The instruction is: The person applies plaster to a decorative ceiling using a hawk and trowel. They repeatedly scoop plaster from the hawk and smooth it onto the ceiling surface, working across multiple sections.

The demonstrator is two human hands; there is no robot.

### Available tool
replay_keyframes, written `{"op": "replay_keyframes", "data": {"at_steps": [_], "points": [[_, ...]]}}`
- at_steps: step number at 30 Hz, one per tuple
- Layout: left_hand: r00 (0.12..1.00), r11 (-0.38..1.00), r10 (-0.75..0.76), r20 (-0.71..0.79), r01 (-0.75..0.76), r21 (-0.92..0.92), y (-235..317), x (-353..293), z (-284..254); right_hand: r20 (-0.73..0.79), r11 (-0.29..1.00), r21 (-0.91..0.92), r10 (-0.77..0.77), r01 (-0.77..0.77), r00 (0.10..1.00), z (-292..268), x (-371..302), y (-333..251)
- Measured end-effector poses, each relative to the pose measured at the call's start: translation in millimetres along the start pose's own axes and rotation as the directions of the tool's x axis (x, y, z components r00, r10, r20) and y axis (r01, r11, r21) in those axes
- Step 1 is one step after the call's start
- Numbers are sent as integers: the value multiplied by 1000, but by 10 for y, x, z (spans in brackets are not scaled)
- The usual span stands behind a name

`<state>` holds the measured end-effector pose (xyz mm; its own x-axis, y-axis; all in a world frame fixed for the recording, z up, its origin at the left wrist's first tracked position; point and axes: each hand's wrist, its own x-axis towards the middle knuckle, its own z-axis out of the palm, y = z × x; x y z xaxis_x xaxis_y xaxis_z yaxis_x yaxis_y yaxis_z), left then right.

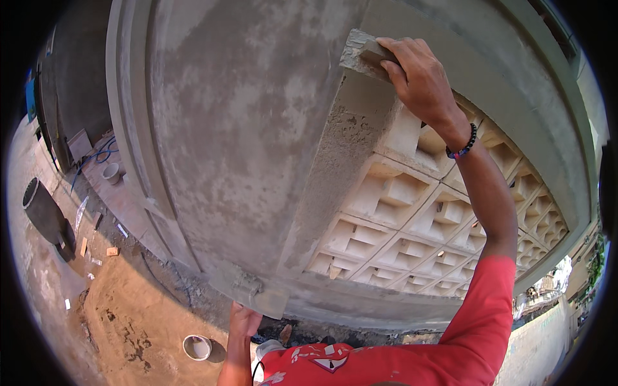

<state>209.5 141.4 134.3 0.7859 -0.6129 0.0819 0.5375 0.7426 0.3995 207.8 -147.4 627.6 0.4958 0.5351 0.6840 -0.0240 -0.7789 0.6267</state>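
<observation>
My right hand [418,77] is raised high and grips a plastering float [362,56], pressed flat against the top of a rough vertical plaster strip [338,167] beside white ventilation blocks [412,212]. My left hand [243,320] is low and holds a flat board [248,291] loaded with a lump of wet grey mortar, close to the wall's base. A beaded bracelet [463,147] sits on my right wrist. My sleeve is red.
A grey plastered wall [238,128] fills the middle. On the sandy ground below stand a small white bucket [197,347], a dark barrel [45,215] at left, a bowl [111,172], a blue hose and scattered debris.
</observation>
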Motion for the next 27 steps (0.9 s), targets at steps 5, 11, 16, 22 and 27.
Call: {"op": "replay_keyframes", "data": {"at_steps": [5, 11, 16, 22, 27], "points": [[1000, 1000, -11, -18, 11, -17, -29, -12, 58, -73, 989, -2, 145, -146, 987, -203, 543, 282], [1000, 999, 4, -31, -5, -36, -92, -16, -11, 110, 1000, 3, -13, 13, 994, 351, -309, -198], [998, 999, 29, -61, -28, 19, -5, 7, 175, 287, 915, 349, 102, -204, 952, 386, -1251, -860], [1000, 999, -28, 4, 28, 16, 72, 57, 123, 96, 116, 919, 861, -377, 500, 335, -1370, -571], [998, 996, -54, 12, 53, 65, 72, 34, 188, 69, 79, 948, 893, -307, 445, 466, -1146, -387]]}}
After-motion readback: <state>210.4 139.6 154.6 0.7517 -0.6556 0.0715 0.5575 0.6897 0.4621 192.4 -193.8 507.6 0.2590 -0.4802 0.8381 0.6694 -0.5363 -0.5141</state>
